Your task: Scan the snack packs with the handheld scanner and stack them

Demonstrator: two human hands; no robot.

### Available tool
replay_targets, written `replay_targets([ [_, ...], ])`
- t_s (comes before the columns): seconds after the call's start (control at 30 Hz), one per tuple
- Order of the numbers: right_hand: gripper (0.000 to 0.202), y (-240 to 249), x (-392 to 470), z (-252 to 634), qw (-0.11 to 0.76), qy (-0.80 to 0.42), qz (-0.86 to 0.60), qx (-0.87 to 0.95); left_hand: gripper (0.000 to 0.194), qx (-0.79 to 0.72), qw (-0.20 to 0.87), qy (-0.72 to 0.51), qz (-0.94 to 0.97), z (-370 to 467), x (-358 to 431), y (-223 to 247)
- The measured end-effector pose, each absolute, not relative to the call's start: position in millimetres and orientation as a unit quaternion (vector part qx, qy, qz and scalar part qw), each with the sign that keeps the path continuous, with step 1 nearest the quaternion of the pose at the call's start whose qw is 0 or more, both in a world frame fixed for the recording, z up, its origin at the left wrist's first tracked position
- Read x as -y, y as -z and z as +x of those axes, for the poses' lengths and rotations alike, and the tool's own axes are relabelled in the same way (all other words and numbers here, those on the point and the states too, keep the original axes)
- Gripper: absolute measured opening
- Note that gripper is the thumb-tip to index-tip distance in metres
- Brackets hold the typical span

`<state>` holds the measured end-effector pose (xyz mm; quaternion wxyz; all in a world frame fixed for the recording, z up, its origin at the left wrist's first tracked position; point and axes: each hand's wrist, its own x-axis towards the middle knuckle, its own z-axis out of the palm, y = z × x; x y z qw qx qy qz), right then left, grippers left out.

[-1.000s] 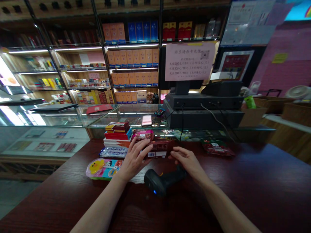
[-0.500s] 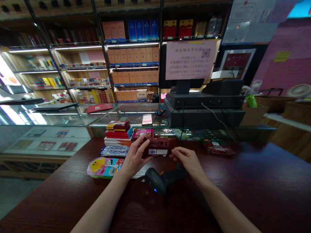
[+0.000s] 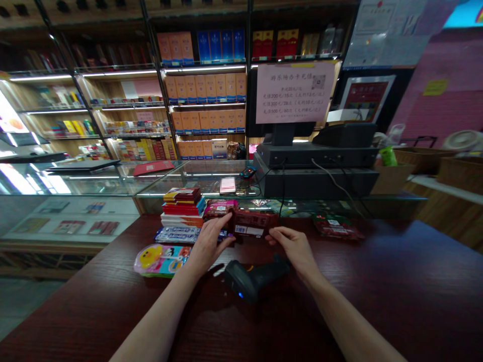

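Note:
A dark red snack packet (image 3: 254, 223) with a white barcode label stands tilted above the counter. Its lower right corner is pinched by my right hand (image 3: 292, 246). Beside its left edge, my left hand (image 3: 211, 244) has the fingers stretched and the thumb apart; whether a fingertip touches the packet is hard to see. A black barcode scanner (image 3: 252, 279) with a blue light lies on the counter below both hands. Left of my left hand are a blue-and-white wrapped packet (image 3: 177, 234) and a colourful pack with a yellow duck (image 3: 162, 259).
Behind these stands a stack of small boxes (image 3: 183, 206), with a pink packet (image 3: 221, 207) beside it. Another dark red packet (image 3: 335, 226) lies to the right. A glass display case (image 3: 196, 176) and a black cash register (image 3: 317, 171) border the wooden counter (image 3: 396, 291).
My left hand has drawn slightly down and left from the packet's edge, its fingers spread wider. The packet has shifted a little right and up in my right hand.

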<state>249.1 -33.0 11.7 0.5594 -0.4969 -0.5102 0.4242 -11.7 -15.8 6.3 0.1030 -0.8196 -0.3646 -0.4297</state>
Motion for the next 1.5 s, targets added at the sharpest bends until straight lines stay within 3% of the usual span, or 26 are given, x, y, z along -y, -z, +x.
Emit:
replay_targets([
  [0.37,0.036,-11.4,31.6,247.2,0.559,-0.396,-0.485,0.544,0.016,0.362,0.108,0.532,-0.758,-11.3,12.7,-2.0],
  [0.53,0.036,-10.1,29.6,250.3,0.555,-0.383,-0.490,0.552,0.021,0.373,0.088,0.531,-0.756,-10.0,13.8,-3.1],
  [0.67,0.034,-13.4,29.5,251.8,0.548,-0.367,-0.484,0.576,0.013,0.351,0.110,0.506,-0.780,-9.5,14.2,-7.4],
  [0.9,0.032,-11.4,27.4,251.9,0.543,-0.425,-0.439,0.576,0.015,0.343,0.122,0.503,-0.784,-10.1,16.5,-15.5],
  [1.27,0.079,-21.4,38.6,257.9,0.429,-0.509,-0.387,0.639,0.016,0.321,0.159,0.503,-0.787,-23.2,15.0,-17.9],
  [1.5,0.077,-17.7,38.5,254.2,0.447,-0.418,-0.399,0.683,0.015,0.294,0.171,0.503,-0.795,-24.6,12.7,-14.8],
])
